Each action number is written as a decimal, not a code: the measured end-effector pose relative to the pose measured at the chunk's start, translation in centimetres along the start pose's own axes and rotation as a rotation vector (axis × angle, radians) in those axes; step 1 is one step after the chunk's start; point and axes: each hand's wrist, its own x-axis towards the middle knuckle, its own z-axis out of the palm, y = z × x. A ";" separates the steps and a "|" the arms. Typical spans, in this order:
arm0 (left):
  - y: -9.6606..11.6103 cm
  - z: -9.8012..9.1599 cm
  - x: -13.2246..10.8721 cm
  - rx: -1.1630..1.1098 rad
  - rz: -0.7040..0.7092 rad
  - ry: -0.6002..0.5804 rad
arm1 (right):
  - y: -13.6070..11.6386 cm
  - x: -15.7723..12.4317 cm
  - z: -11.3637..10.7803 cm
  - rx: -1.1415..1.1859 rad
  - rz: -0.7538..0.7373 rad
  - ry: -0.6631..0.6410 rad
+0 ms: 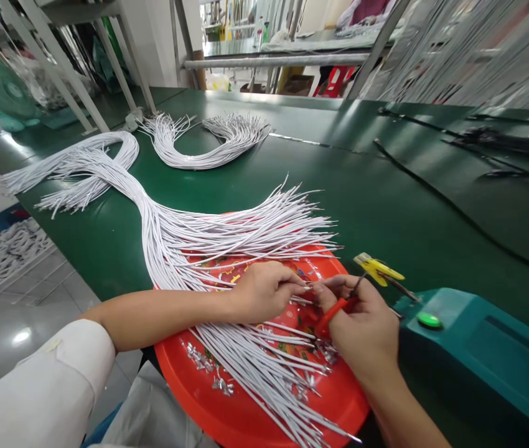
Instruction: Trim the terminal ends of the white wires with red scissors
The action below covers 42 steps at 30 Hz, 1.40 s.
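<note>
Over a red tray my left hand pinches the end of a thin white wire. My right hand meets it fingertip to fingertip, with a red-handled tool in its grip. White wires spread across the tray above and below my left hand, their ends pointing right. Small silvery metal pieces lie scattered on the tray. What sits exactly between the fingertips is too small to make out.
A teal machine with a green button and yellow clip stands at right. More wire bundles lie on the green table. Black cables cross the right side. A white basket stands at left.
</note>
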 end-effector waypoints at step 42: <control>-0.9 0.5 0.0 0.292 0.197 0.056 | -0.5 -1.4 0.2 -0.185 -0.438 0.109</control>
